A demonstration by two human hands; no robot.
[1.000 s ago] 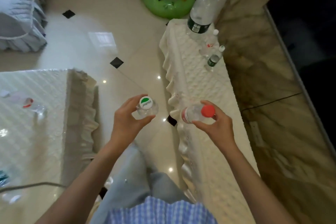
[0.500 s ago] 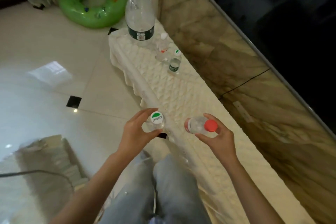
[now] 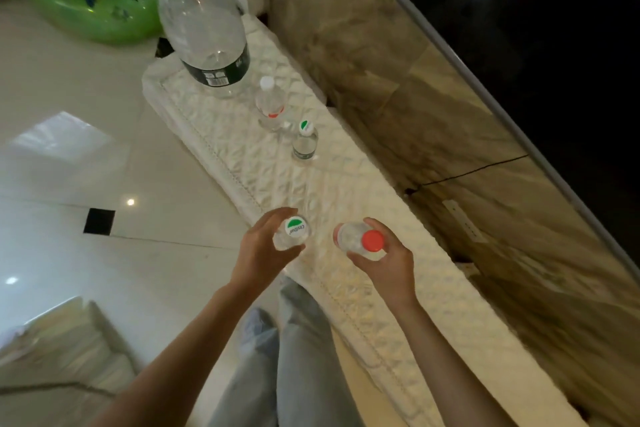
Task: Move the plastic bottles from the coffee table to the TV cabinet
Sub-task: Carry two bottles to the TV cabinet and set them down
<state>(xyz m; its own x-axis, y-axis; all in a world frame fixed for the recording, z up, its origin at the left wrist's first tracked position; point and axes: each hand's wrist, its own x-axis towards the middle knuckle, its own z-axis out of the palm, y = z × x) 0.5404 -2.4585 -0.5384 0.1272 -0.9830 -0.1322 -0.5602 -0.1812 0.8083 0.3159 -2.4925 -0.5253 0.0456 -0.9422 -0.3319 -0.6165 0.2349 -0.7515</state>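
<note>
My left hand (image 3: 258, 253) grips a small clear bottle with a green-and-white cap (image 3: 295, 229). My right hand (image 3: 388, 263) grips a clear bottle with a red cap (image 3: 372, 240). Both bottles hang above the near part of the TV cabinet (image 3: 363, 288), which wears a white quilted cover. Farther along the cabinet stand a big clear bottle with a dark label (image 3: 207, 31), a small white-capped bottle (image 3: 269, 104) and a small green-capped bottle (image 3: 304, 142). The coffee table's covered corner (image 3: 59, 340) shows at the lower left.
A marble wall (image 3: 398, 87) with a black cable and a dark TV screen (image 3: 536, 28) runs along the cabinet's right side. A green inflatable ring (image 3: 79, 0) lies on the glossy tiled floor (image 3: 86, 166) at the upper left. My legs stand beside the cabinet.
I have turned away from the coffee table and stepped up to the TV cabinet. Both hands, each still holding its bottle, are now over the cabinet's top.
</note>
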